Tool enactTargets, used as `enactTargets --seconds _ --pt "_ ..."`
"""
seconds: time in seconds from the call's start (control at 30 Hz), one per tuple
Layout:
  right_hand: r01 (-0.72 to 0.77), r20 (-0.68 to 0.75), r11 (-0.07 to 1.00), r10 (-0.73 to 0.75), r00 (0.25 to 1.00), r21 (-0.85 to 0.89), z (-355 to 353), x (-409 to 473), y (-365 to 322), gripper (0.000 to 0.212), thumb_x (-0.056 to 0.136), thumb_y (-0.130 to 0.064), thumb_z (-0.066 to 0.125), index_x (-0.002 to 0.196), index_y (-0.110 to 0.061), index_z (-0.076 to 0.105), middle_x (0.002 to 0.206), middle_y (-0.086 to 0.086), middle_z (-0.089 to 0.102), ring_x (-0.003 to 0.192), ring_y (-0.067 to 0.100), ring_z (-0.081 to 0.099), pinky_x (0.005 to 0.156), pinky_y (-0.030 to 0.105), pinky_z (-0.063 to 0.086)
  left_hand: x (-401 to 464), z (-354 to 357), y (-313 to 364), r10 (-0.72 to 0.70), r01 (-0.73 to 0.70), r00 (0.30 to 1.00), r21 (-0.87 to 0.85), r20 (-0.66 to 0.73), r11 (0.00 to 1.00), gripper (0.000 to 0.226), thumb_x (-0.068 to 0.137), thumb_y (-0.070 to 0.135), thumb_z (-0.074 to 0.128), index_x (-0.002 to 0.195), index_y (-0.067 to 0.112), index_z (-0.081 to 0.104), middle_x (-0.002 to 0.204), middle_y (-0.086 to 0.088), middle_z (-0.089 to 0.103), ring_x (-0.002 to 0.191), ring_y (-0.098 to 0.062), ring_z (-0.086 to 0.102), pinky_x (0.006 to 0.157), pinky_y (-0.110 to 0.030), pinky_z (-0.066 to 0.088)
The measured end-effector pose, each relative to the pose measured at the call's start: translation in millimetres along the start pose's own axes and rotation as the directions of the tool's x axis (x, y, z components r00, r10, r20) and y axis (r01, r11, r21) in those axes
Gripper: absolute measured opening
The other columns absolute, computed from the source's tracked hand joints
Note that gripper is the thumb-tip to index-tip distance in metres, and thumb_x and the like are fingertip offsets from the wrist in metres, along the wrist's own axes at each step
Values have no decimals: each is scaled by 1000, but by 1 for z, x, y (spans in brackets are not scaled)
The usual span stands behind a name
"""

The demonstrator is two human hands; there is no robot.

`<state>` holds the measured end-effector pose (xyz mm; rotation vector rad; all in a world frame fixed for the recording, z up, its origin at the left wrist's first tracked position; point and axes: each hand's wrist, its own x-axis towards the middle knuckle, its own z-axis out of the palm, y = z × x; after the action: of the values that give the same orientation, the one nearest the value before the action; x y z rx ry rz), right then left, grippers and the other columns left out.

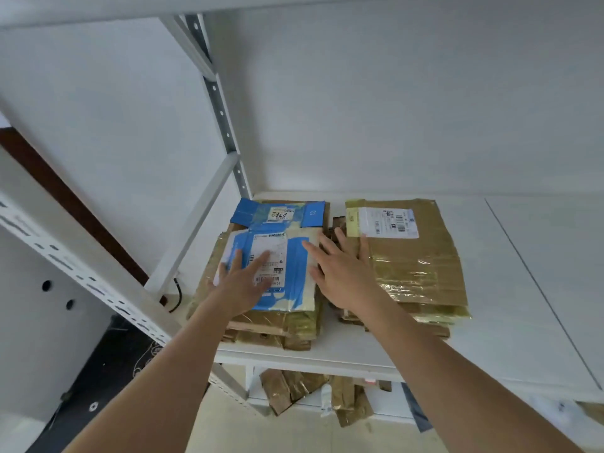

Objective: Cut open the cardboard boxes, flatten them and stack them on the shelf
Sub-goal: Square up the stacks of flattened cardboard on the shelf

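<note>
At centre frame my left hand (243,282) lies flat, fingers spread and grasping nothing, pressing the blue-and-white flattened cardboard box (281,266) atop the left stack on the white metal shelf (510,282). My right hand (340,273), also released, spans the gap, fingertips touching the brown taped flattened cardboard stack (415,256) beside it. More brown cardboard pieces (294,390) lie below at lower centre.

We see a white shelf (490,289) carrying two flattened-cardboard stacks side by side: left stack (261,325), right stack (421,256).
</note>
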<state>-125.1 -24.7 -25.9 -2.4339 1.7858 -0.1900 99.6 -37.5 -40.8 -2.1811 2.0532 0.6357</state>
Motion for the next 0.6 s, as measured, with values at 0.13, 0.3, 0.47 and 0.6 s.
enactTargets --seconds 0.13,0.3,0.47,0.6 --pt "20 98 999 -18 995 -27 27 -4 5 55 99 -61 23 152 -45 17 165 -11 1 153 23 -4 112 61 -20 -3 17 -15 10 -12 999 45 45 999 64 93 69 37 147 61 2 164 6 -14 150 -36 -11 117 -66 10" --pt "6 118 991 -22 993 136 38 0 13 55 97 -61 34 149 -46 25 164 -15 7 150 11 15 114 56 -17 -9 27 -14 16 -19 999 73 39 997 72 88 77 35 149 56 4 165 1 -7 150 -39 -6 119 -58 16" --pt "-3 103 979 -18 994 202 34 1 7 51 98 -56 38 147 -44 31 162 -17 11 146 10 26 115 55 -16 -24 28 -10 17 -13 999 94 -45 995 66 91 72 35 150 49 13 160 -5 11 145 -36 16 114 -52 31" --pt "-18 64 970 2 998 244 33 -1 12 48 98 -56 40 145 -46 33 165 -11 1 149 9 16 117 52 -16 -13 7 -7 -202 198 943 -42 -266 979 92 75 84 49 146 32 20 141 -17 27 133 -40 27 110 -55 29"
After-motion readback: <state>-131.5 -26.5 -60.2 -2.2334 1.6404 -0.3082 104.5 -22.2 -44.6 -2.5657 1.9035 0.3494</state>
